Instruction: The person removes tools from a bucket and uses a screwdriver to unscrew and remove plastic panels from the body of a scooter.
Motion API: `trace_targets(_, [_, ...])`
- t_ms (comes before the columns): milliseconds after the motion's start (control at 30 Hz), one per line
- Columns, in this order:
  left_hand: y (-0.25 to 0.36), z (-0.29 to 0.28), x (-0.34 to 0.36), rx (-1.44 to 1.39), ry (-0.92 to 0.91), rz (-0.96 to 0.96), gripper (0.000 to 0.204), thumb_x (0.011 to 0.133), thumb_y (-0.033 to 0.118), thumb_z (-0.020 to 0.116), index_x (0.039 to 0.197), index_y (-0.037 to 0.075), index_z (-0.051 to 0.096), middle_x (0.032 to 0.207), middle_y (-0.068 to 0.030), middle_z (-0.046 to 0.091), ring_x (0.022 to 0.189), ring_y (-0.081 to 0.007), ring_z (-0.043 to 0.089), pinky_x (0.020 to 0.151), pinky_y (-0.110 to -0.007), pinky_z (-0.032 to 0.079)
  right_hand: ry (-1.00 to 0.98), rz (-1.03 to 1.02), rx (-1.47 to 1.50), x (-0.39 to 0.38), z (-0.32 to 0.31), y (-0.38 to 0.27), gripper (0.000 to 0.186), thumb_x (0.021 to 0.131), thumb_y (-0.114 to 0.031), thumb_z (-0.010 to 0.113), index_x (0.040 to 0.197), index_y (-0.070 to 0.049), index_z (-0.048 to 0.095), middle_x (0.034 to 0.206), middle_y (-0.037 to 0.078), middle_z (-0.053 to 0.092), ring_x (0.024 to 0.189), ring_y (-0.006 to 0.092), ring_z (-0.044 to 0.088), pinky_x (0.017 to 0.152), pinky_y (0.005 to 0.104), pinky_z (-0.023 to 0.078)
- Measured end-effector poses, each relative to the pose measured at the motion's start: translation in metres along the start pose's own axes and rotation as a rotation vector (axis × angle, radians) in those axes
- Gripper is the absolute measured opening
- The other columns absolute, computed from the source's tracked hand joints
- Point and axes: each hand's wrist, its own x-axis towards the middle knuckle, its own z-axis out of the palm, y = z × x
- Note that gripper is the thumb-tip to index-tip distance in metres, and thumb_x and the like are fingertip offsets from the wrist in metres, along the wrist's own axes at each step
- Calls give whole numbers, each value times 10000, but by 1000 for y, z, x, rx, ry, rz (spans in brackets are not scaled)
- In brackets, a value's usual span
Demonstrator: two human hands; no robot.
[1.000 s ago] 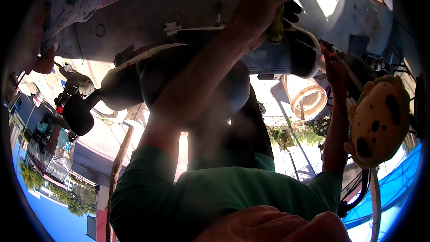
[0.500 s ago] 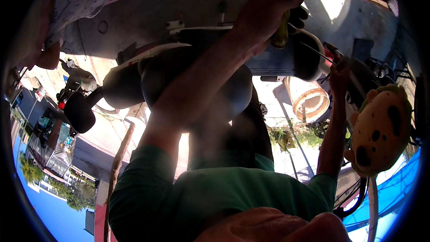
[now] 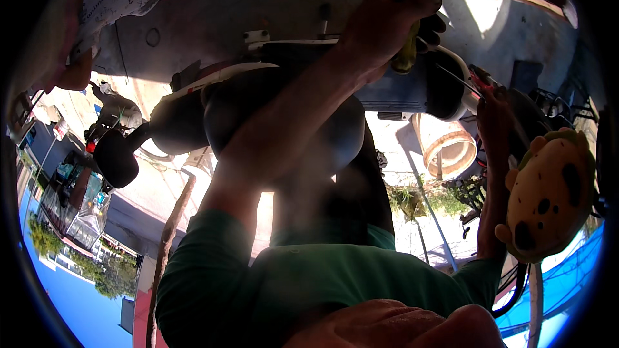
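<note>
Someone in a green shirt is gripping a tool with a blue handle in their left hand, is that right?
Not quite: the handle isn't blue; the head view shows it yellowish. The green shirt and the left hand gripping the tool are right.

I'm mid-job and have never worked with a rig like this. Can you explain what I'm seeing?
There is no robot here. A person with two bare hands wears a fisheye camera on the head, looking down, so straight edges bend near the rim. The picture's left is the person's left, and their green shirt fills the lower middle.

The left hand holds a tool with a yellowish handle, its shaft pointing up the picture. By the right hand is a thin rod; shadow hides whether it is gripped.

Behind the left forearm is a dark and white machine, perhaps a scooter. A pale round container rests on the ground, and a tan cartoon-faced thing is at the right.
</note>
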Motion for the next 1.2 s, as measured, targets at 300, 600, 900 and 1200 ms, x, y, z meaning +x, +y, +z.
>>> trace_targets(300, [-2,0,2,8,2,32,315,981,249,672,1132,-20,605,913,-136,713,769,-225,704,701,-364,564,72,288,868,-7,40,17,486,1027,-525,545,1150,-93,730,909,211,746,882,376,739,790,435,555])
trace_targets(600, [0,1,0,-13,16,25,324,966,236,696,1128,-28,602,913,-148,711,774,-231,708,701,-376,569,256,-130,463,-9,33,3,374,899,-96,633,1269,-53,664,1157,201,723,1125,389,673,987,405,514])
trace_targets(900, [0,3,1,6,19,5,318,969,231,701,1124,-28,599,928,-144,708,786,-220,714,677,-359,569,272,-85,562,5,55,30,558,834,72,507,1362,-78,603,1319,143,671,1253,400,603,1104,451,457])
trace_targets(1200, [-2,3,0,66,22,28,326,977,233,696,1141,-32,599,942,-153,716,802,-224,716,713,-369,576,394,-207,41,5,17,9,329,889,-86,638,1190,-172,740,1110,119,725,1060,308,688,882,419,560])
